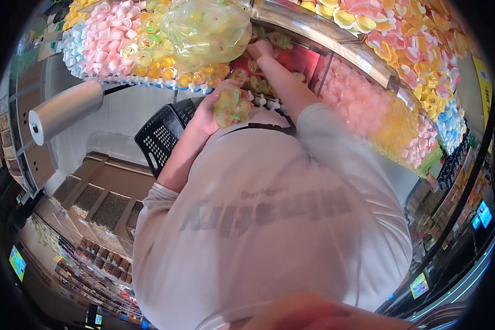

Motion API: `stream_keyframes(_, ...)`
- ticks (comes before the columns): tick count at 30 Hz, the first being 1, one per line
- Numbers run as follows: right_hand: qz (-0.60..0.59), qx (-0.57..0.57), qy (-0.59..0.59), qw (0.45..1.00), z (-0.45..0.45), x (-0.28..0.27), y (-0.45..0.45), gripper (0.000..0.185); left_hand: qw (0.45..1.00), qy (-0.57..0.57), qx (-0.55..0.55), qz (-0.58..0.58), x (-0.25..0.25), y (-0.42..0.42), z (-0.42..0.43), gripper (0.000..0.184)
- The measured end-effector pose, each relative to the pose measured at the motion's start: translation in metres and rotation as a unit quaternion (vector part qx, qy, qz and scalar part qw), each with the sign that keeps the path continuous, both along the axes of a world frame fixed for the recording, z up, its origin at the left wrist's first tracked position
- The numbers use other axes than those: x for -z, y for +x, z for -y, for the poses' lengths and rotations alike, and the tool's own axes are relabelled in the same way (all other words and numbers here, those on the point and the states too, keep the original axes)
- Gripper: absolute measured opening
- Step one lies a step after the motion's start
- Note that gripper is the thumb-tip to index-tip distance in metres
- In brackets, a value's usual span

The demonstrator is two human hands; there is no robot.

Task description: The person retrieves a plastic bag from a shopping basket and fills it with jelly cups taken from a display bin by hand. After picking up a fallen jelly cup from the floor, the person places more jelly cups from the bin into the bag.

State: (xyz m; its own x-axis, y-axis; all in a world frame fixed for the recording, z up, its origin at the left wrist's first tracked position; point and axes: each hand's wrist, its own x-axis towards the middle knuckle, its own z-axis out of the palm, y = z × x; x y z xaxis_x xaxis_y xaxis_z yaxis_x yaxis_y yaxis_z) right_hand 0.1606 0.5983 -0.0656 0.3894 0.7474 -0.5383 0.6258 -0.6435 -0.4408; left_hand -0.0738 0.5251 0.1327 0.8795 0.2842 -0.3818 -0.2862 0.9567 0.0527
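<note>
My left hand (208, 113) is closed around several small yellow-green jelly cups (232, 105), held in front of my stomach. My right hand (262, 50) reaches into a red-lined bin (307, 59) where similar yellow-green cups (257, 83) lie. Its fingers look curled, and what they hold, if anything, is hidden. Left of that hand, a clear plastic bag (206, 34) full of the same kind of cups rests on the heaped display.
Pink cups (344, 91) fill the compartment to the right. At left are pink and yellow cups (113, 30), a silver roll (66, 111) on a bar and a black perforated basket (160, 132). Shelves with wooden bins (107, 206) stand farther off at lower left.
</note>
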Motion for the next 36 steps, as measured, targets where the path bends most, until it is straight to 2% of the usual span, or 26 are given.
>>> stream_keyframes(2,0.038,0.015,0.162,0.986,0.005,0.004,-0.009,0.046,1.000,0.017,-0.012,0.003,0.001,-0.005,0.002,0.059)
stream_keyframes(5,0.000,0.025,0.175,0.984,0.022,-0.002,-0.011,0.037,0.999,0.032,-0.020,-0.019,0.004,-0.011,0.001,0.060)
stream_keyframes(6,0.002,0.025,0.176,0.984,0.034,-0.024,-0.011,0.037,0.999,0.033,-0.020,-0.017,0.003,-0.012,0.000,0.060)
stream_keyframes(7,-0.170,0.105,0.185,0.962,0.048,-0.065,-0.009,0.039,0.998,0.040,-0.027,-0.035,0.002,-0.012,0.000,0.060)
stream_keyframes(8,-0.336,0.181,0.186,0.905,0.061,-0.094,-0.007,0.046,0.997,0.046,-0.034,-0.053,0.000,-0.013,0.000,0.060)
stream_keyframes(12,-0.404,0.173,0.222,0.871,0.088,-0.141,0.012,0.044,0.997,0.060,-0.045,-0.002,-0.012,-0.010,-0.001,0.060)
stream_keyframes(14,-0.418,0.157,0.321,0.835,0.082,-0.176,0.016,0.039,0.997,0.070,-0.032,0.019,-0.007,-0.012,-0.004,0.059)
stream_keyframes(15,-0.418,0.148,0.322,0.836,0.075,-0.187,0.020,0.039,0.996,0.074,-0.039,0.022,-0.009,-0.012,-0.006,0.059)
stream_keyframes(17,-0.384,0.122,0.401,0.823,0.056,-0.209,0.023,0.035,0.994,0.104,-0.029,0.011,-0.016,-0.011,-0.006,0.058)
stream_keyframes(19,-0.406,0.128,0.399,0.812,0.027,-0.252,0.015,0.028,0.992,0.117,-0.045,0.019,-0.013,-0.011,-0.008,0.058)
stream_keyframes(22,-0.414,0.075,0.360,0.832,-0.027,-0.273,0.008,0.025,0.990,0.114,-0.021,0.076,-0.006,-0.011,-0.011,0.055)
stream_keyframes(24,-0.312,0.014,0.383,0.869,-0.066,-0.283,-0.014,0.032,0.989,0.123,-0.038,0.074,-0.007,-0.012,-0.013,0.054)
stream_keyframes(25,-0.310,0.005,0.382,0.871,-0.082,-0.289,-0.024,0.032,0.989,0.127,-0.046,0.067,-0.007,-0.015,-0.013,0.054)
stream_keyframes(27,-0.190,-0.126,0.446,0.865,-0.111,-0.297,-0.044,0.032,0.988,0.122,-0.060,0.068,-0.004,-0.023,-0.014,0.055)
stream_keyframes(28,-0.188,-0.131,0.447,0.865,-0.122,-0.298,-0.053,0.032,0.989,0.106,-0.060,0.084,-0.001,-0.026,-0.014,0.056)
stream_keyframes(30,-0.005,-0.203,0.326,0.924,-0.141,-0.297,-0.064,0.047,0.989,0.091,-0.063,0.102,0.004,-0.032,-0.014,0.057)
stream_keyframes(33,0.013,-0.245,0.283,0.927,-0.154,-0.274,-0.066,0.054,0.992,0.079,-0.070,0.068,0.007,-0.043,-0.015,0.068)
stream_keyframes(34,-0.008,-0.214,0.340,0.916,-0.145,-0.274,-0.066,0.048,0.992,0.076,-0.079,0.065,0.008,-0.046,-0.014,0.068)
stream_keyframes(35,-0.008,-0.215,0.339,0.916,-0.136,-0.273,-0.063,0.048,0.992,0.071,-0.088,0.063,0.008,-0.049,-0.014,0.068)
stream_keyframes(36,-0.060,-0.144,0.368,0.916,-0.126,-0.272,-0.057,0.043,0.992,0.068,-0.088,0.064,0.009,-0.052,-0.013,0.068)
